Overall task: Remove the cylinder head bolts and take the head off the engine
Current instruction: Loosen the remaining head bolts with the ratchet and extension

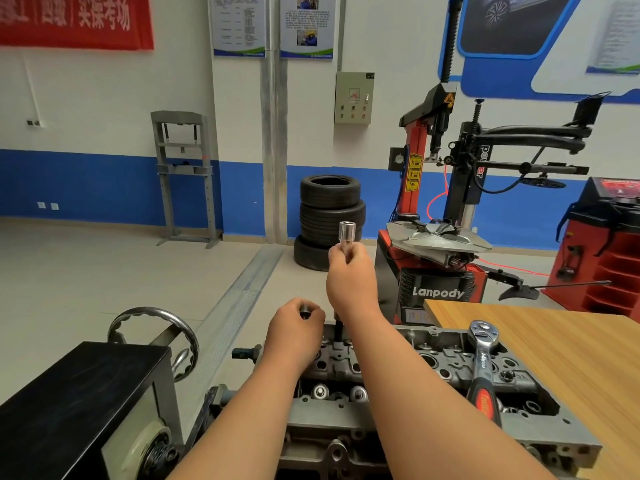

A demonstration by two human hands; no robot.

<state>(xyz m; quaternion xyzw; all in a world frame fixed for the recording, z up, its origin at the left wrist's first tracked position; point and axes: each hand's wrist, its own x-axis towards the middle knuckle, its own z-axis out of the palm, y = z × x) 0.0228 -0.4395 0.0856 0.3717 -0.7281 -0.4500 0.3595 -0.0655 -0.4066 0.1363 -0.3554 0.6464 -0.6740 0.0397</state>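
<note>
Cylinder head far edge | left hand grips bolt, perhaps | right hand holds socket

Premises: a vehicle repair workshop. Evidence: a tyre changer against the blue-banded wall, a stack of tyres beside it, a red wheel balancer at right, and a steel press frame at left. An engine sits on a stand with a ratchet resting on it, and notice boards hang above.

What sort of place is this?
Probably a car-repair training workshop: a tyre changer, stacked tyres, and a stripped engine being worked on by hand.
</note>
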